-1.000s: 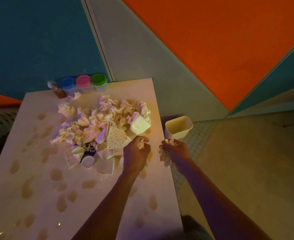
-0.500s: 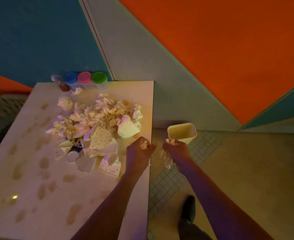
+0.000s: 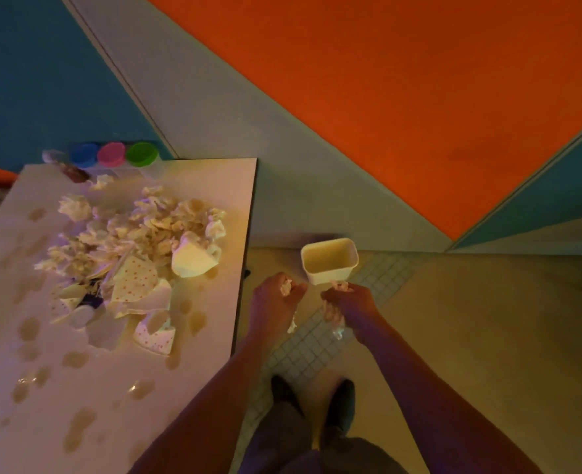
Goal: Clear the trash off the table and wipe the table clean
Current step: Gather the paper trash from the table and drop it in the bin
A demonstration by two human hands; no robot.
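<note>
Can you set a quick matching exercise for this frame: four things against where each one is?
Things:
1. bin
2. left hand
3. green-lidded jar
4. polka-dot paper cup

Places:
A. far edge of the table, by the wall
B. on the floor beside the table
C. on its side at the near edge of the trash pile
D. off the table edge, gripping a crumpled napkin

Pairs: 1-B, 2-D, 3-A, 4-C

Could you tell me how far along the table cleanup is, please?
Early. Nothing looks finished: the bin on the floor shows no trash inside. In hand: the left hand and right hand each grip crumpled napkins near the bin. Left: the trash pile is on the table, and brown stains await wiping.
</note>
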